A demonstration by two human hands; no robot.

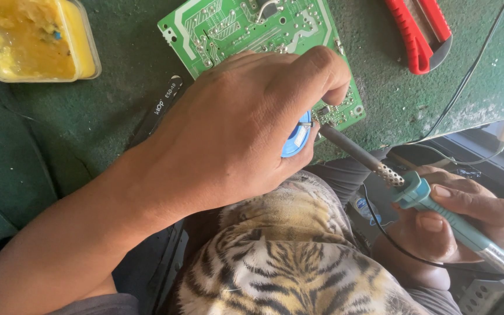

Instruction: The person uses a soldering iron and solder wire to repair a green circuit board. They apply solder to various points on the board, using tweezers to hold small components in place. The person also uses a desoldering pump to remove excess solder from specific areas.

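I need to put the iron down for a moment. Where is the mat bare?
Bare mat lies between the yellow tub and circuit board, and between board and red cutter. It is crowded around the left hand and soldering iron.

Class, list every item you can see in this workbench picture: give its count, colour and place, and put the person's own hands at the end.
circuit board: one, green, top centre on the mat
green mat: one, dark green, covers the bench
tub: one, clear with yellow paste, top left
utility knife: one, red and grey, top right
tweezers: one, black, left of the board
solder spool: one, blue, inside the left hand
soldering iron: one, teal handle, metal tip at the board's lower edge
black cable: one, runs down the right side
tiger-print cloth: one, orange and black, bottom centre
left hand: one, centre, around the spool
right hand: one, lower right, grips the iron
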